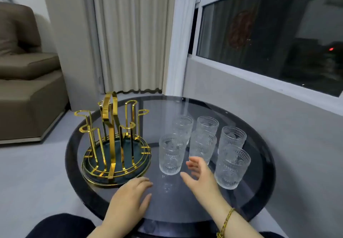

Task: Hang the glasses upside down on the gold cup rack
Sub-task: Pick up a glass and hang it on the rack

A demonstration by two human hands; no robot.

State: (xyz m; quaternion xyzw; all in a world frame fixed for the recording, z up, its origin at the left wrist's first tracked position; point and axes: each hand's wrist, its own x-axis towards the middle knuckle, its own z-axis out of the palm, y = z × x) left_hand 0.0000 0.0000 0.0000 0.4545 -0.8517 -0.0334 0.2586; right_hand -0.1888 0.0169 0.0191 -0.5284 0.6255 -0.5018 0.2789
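Both hands (130,197) open, empty (right (199,177) nearing front glass (171,154)); rack (113,141) bare.

Six clear embossed glasses (202,145) stand upright, mouths up, clustered toward three o'clock on the round table, some touching or overlapping from here. The gold cup rack (115,139) stands at nine o'clock, its looped wire arms rising bare from a dark round base.
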